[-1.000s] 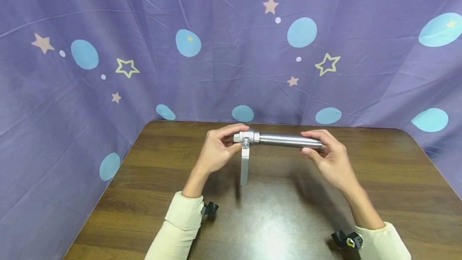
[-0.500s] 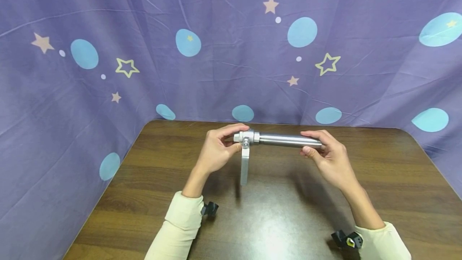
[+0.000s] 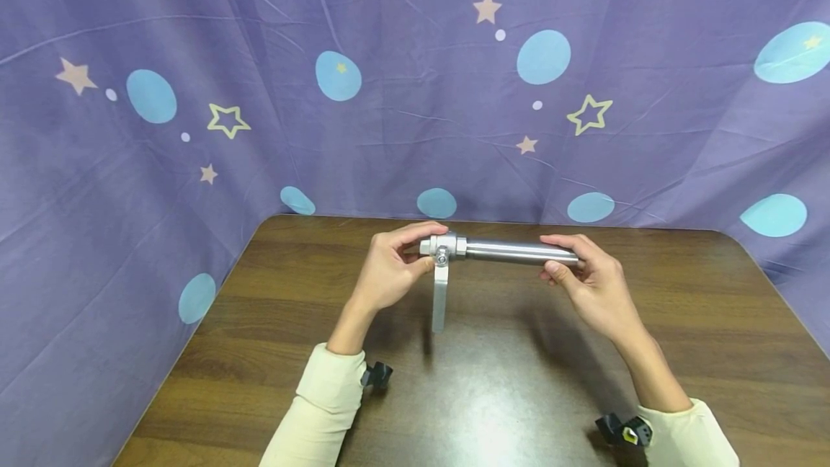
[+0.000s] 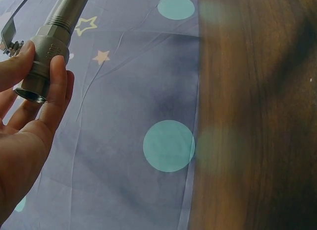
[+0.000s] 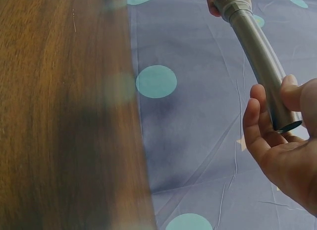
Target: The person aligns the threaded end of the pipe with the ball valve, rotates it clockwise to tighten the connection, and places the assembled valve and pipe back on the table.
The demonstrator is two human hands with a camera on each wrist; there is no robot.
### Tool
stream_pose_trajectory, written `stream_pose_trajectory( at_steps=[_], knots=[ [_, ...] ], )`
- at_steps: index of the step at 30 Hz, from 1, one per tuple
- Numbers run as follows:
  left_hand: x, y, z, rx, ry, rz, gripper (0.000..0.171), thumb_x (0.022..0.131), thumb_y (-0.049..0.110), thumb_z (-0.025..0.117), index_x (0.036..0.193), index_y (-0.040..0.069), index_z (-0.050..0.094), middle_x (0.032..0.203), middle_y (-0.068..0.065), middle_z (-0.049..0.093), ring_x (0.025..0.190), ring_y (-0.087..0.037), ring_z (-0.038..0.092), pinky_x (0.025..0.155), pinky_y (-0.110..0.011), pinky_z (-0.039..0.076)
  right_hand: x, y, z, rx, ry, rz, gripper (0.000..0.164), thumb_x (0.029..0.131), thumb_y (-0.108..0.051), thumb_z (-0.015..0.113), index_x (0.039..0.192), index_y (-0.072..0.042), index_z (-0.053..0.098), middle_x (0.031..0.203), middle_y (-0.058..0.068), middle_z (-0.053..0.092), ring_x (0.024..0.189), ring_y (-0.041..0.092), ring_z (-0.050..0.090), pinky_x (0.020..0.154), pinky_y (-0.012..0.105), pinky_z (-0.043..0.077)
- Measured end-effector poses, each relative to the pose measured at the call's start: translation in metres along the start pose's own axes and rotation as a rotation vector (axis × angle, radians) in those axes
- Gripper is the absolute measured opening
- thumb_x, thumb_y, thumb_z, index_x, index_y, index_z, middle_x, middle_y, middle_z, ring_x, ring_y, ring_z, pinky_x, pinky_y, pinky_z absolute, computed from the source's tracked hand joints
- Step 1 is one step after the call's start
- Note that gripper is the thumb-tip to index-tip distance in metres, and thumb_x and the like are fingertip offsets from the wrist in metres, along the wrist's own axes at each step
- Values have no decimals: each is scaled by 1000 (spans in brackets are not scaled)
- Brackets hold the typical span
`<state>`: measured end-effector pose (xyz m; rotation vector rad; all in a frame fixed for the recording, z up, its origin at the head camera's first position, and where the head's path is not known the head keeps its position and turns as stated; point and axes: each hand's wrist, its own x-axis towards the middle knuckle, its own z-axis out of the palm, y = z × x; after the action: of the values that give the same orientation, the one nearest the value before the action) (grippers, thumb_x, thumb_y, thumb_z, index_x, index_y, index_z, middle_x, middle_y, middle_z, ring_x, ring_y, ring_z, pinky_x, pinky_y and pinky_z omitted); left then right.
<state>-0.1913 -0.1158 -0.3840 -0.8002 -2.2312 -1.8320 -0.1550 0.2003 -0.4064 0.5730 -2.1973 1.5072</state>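
A silver ball valve (image 3: 446, 245) is held level above the table, with a smooth steel pipe (image 3: 512, 251) joined to its right side. Its flat lever handle (image 3: 439, 301) points toward the person. My left hand (image 3: 389, 265) grips the valve body at the left end, thumb on the near side and fingers on the far side. In the left wrist view the valve's open hexagonal end (image 4: 33, 88) faces the palm. My right hand (image 3: 593, 283) holds the pipe's free end between thumb and fingers. The pipe's open end (image 5: 288, 126) shows in the right wrist view.
The brown wooden table (image 3: 272, 294) has rounded far corners. Behind and left of it hangs a purple curtain (image 3: 402, 128) with stars and blue dots. Black wrist mounts (image 3: 378, 375) sit at both cream sleeves (image 3: 327, 395).
The right thumb has shifted slightly up over the near side of the pipe. The valve, the pipe and the left hand stay in place.
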Motion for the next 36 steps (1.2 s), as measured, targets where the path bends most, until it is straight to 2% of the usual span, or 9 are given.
stream_pose_trajectory(
  at_steps=[8,13,17,21,24,29,36],
  knots=[
    [0,0,0,-8,1,-5,47,82,-20,71,126,-3,76,135,-18,74,115,-22,72,98,-32,66,-1,1,-1,-16,-3,9,38,92,18,68,129,8,69,99,-14,67,75,7,75,68,16,65],
    [0,0,0,-7,3,0,48,82,-20,70,126,-3,76,135,-19,74,115,-23,72,98,-32,66,-1,2,0,38,-2,23,37,94,18,67,130,10,68,100,-17,72,78,3,76,71,19,67],
    [0,0,0,4,7,0,49,81,-21,70,126,-2,76,135,-18,75,115,-24,72,98,-32,66,0,1,1,122,10,36,38,93,20,67,131,14,66,108,-10,73,82,2,76,75,22,68],
    [0,-1,1,10,10,-1,50,81,-21,71,127,-2,76,134,-18,75,114,-25,73,97,-32,67,-1,0,1,124,18,22,46,87,21,73,132,12,68,124,-1,66,99,1,70,82,16,66],
    [0,-1,1,10,14,-3,50,81,-21,71,127,-2,76,134,-19,75,113,-24,73,97,-32,67,-1,0,1,119,6,14,50,85,22,74,133,10,68,128,2,63,105,1,67,85,15,65],
    [0,-1,0,6,16,0,49,81,-21,70,127,-3,75,135,-19,74,113,-23,73,97,-32,67,-1,1,1,162,-17,12,50,85,27,70,133,13,65,123,4,65,98,3,73,80,22,68],
    [-1,0,0,-1,12,3,49,81,-21,70,127,-4,75,134,-20,74,113,-22,73,98,-32,67,-1,1,1,131,3,13,47,83,28,70,128,14,65,118,-8,69,88,0,75,75,20,67]
  ],
)
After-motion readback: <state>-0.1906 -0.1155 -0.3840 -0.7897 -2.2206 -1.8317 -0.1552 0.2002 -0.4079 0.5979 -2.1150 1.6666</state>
